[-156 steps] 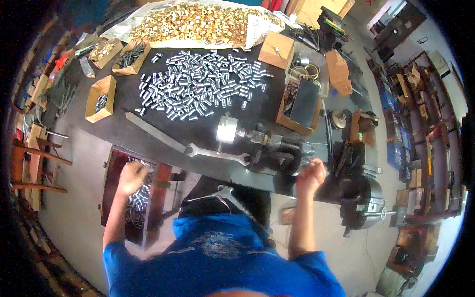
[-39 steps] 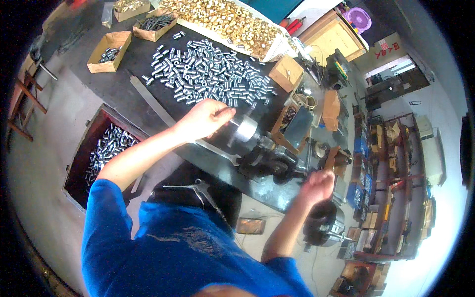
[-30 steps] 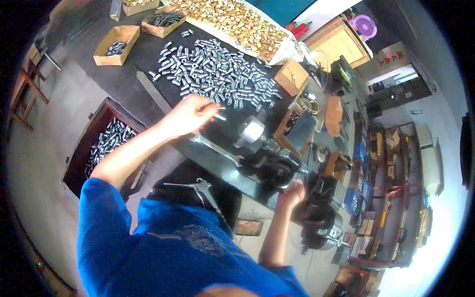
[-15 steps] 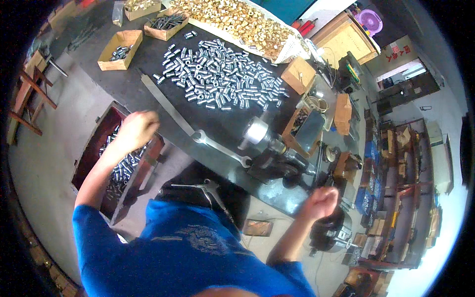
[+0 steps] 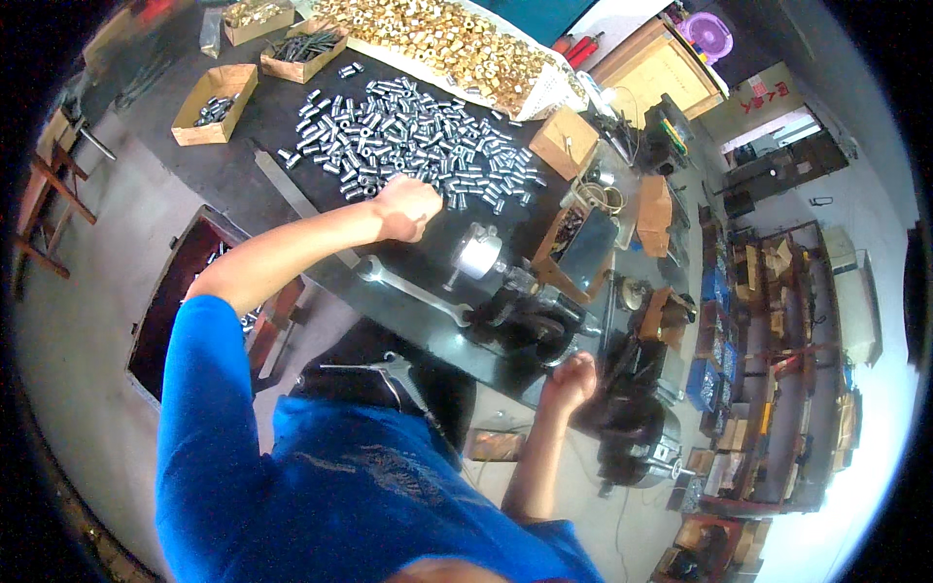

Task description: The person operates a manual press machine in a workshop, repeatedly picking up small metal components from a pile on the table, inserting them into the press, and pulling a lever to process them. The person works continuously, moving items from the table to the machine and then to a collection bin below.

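While the clenched left hand (image 5: 408, 207) hovers at the silver sleeves (image 5: 408, 131), a wrench (image 5: 413, 293) and cardboard boxes (image 5: 216, 89) lie around.

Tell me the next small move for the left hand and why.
Probably carry the left hand right, to the silver chuck: the fist is closed at the near edge of the silver parts, as if on one, though none shows.

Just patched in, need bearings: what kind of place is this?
Likely a small metal workshop: a black bench strewn with steel sleeves, a heap of brass parts, a wrench and packed shelves.
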A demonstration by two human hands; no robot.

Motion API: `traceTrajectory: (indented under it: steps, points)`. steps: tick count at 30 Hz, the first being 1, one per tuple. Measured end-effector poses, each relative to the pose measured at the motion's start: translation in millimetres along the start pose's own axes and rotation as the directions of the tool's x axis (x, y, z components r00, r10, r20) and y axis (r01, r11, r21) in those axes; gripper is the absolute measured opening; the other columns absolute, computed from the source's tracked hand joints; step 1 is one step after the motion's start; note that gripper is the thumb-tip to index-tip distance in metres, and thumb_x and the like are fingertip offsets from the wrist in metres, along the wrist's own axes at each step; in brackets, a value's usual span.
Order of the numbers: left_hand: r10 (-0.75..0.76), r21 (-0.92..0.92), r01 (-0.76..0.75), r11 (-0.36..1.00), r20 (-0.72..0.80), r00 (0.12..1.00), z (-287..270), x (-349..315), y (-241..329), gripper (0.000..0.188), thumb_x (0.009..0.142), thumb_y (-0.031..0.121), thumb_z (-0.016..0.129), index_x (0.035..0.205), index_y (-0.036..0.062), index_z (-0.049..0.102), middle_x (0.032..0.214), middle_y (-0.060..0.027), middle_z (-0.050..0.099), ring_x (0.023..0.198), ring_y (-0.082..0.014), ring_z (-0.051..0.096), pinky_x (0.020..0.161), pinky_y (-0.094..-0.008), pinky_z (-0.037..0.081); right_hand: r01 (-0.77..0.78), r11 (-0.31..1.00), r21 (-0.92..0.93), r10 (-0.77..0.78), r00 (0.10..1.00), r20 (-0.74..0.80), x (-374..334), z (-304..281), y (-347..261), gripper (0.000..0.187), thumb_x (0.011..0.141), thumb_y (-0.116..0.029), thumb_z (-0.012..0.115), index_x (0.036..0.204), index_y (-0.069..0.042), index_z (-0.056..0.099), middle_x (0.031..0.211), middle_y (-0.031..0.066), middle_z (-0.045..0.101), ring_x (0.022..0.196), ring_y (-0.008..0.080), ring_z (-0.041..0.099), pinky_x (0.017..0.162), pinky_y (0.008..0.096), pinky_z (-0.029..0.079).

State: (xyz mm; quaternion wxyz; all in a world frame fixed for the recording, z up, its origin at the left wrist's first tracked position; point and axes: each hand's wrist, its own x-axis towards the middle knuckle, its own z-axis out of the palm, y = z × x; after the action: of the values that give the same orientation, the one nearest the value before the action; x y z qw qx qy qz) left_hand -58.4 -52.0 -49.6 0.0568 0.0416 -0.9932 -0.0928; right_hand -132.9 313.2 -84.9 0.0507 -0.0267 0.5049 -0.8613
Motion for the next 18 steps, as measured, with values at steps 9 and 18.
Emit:
traceTrajectory:
  steps: [9,18]
  points:
    - [-0.027,-0.991,-0.057,-0.121,-0.054,0.998,-53.2,-60.5,36.5,0.012,0.078,0.000,0.058,0.089,-0.0035,0.054,0.075,-0.0088,0.059,0.059,-0.0136,0.059,0.057,-0.0235,0.048,-0.036,0.999,0.025,0.037,0.997,-0.066,-4.7,8.1,-5.2,0.012,0.078,-0.012,0.041,0.078,-0.004,0.050,0.056,-0.0014,0.038,0.043,0.0061,0.028,0.037,0.0200,0.019]
    - [-0.112,-0.975,-0.169,-0.147,-0.154,0.982,-41.1,-63.3,48.2,0.010,0.083,0.004,0.055,0.090,-0.0032,0.055,0.072,-0.0090,0.060,0.059,-0.0149,0.060,0.058,-0.0243,0.048,0.029,0.999,-0.038,-0.032,0.996,-0.078,-14.8,8.7,-11.0,0.016,0.081,-0.019,0.046,0.075,-0.005,0.051,0.054,-0.0022,0.036,0.043,0.0060,0.027,0.037,0.0205,0.020]
